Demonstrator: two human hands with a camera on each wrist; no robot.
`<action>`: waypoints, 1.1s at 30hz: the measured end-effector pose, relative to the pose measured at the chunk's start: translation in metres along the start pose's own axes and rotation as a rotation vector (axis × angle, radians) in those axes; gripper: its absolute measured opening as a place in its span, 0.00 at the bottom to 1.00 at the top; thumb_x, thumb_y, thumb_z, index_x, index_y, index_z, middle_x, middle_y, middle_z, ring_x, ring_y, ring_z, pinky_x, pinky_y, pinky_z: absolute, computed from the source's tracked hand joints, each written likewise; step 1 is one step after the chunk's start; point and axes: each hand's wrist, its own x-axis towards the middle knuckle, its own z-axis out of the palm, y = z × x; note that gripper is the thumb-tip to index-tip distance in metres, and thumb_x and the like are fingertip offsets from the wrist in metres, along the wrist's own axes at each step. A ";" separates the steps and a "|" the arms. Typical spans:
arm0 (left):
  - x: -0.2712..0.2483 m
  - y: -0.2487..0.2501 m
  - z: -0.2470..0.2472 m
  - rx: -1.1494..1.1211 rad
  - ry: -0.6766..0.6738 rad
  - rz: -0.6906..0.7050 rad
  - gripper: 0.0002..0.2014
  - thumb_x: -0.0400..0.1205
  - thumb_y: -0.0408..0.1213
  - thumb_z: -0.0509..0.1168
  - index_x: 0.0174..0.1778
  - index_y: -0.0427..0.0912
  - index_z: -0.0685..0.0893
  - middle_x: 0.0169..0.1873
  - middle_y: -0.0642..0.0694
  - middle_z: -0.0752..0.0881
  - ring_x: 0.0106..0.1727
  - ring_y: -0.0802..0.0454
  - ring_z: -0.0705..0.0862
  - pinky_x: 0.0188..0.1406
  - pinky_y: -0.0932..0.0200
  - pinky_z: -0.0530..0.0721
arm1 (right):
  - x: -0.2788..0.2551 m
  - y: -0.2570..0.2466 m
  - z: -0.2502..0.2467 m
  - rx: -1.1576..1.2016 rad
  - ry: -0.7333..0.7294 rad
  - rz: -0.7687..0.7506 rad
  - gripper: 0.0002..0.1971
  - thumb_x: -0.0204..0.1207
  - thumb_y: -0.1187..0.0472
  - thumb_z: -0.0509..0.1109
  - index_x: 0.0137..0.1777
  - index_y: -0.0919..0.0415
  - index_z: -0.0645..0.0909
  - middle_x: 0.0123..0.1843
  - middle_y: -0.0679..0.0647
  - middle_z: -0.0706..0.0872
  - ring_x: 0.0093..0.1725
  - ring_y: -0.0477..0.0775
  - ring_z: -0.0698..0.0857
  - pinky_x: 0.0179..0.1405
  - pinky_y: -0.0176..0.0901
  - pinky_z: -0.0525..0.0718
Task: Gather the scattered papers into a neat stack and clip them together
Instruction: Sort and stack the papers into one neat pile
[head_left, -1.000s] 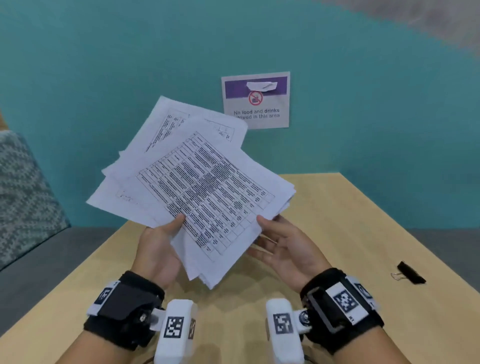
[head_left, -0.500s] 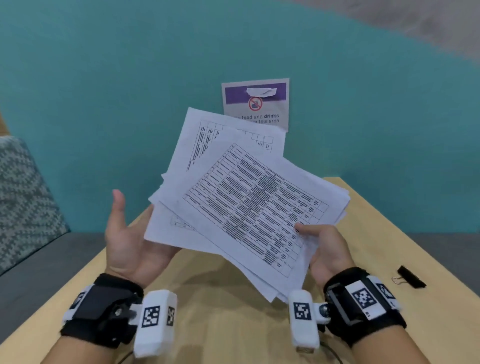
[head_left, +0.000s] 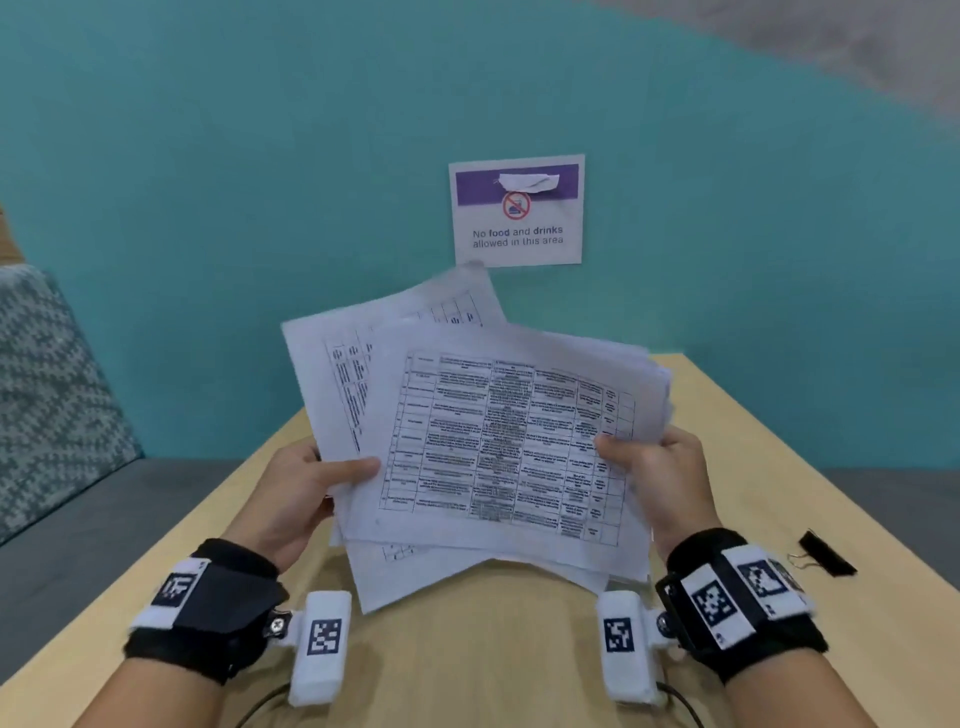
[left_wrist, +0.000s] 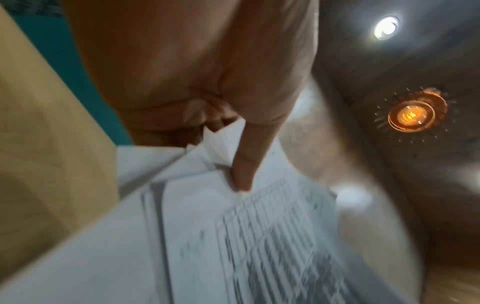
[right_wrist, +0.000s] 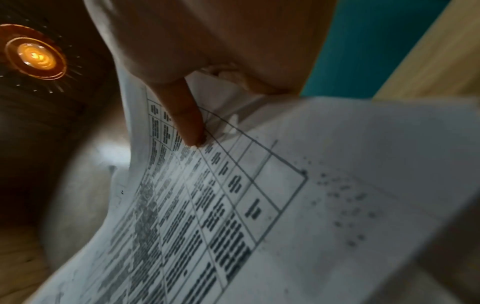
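A loose, fanned bundle of white printed papers (head_left: 498, 441) hangs above the wooden table, tilted toward me, its edges out of line. My left hand (head_left: 306, 483) grips the bundle's left edge, thumb on the top sheet and fingers hidden behind. My right hand (head_left: 654, 467) grips the right edge the same way. In the left wrist view the left hand's thumb (left_wrist: 244, 164) presses on the papers (left_wrist: 207, 236). In the right wrist view the right hand's thumb (right_wrist: 187, 121) lies on the printed table of the top sheet (right_wrist: 233, 205). A black binder clip (head_left: 826, 553) lies on the table to the right.
The light wooden table (head_left: 467, 665) runs away from me to a teal wall with a "No food and drinks" sign (head_left: 517, 210). A patterned cushion (head_left: 52, 384) sits on a grey seat at the left. Ceiling lamps (left_wrist: 413, 115) show in both wrist views.
The bundle has turned from a diagonal fan to nearly level and dropped lower. My left hand, off the papers half a second ago, now grips their left edge again.
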 end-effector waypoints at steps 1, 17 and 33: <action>0.000 0.001 0.003 -0.006 0.053 0.043 0.16 0.75 0.28 0.78 0.59 0.39 0.92 0.54 0.43 0.97 0.58 0.39 0.94 0.42 0.53 0.93 | -0.002 -0.002 0.002 -0.019 -0.002 -0.049 0.09 0.73 0.75 0.75 0.40 0.60 0.90 0.42 0.51 0.94 0.48 0.59 0.92 0.53 0.55 0.89; -0.003 0.004 0.018 0.030 0.196 0.281 0.12 0.83 0.30 0.74 0.62 0.42 0.90 0.55 0.49 0.96 0.59 0.48 0.95 0.55 0.54 0.92 | -0.003 -0.005 0.005 -0.055 -0.003 -0.194 0.05 0.75 0.66 0.79 0.41 0.55 0.90 0.41 0.47 0.95 0.47 0.53 0.93 0.49 0.50 0.89; -0.006 0.011 0.023 -0.068 0.132 0.305 0.20 0.87 0.26 0.66 0.75 0.42 0.81 0.64 0.46 0.93 0.63 0.48 0.93 0.57 0.55 0.93 | -0.007 -0.011 0.004 -0.004 -0.047 -0.172 0.16 0.75 0.76 0.67 0.49 0.53 0.85 0.44 0.48 0.93 0.42 0.48 0.91 0.38 0.43 0.89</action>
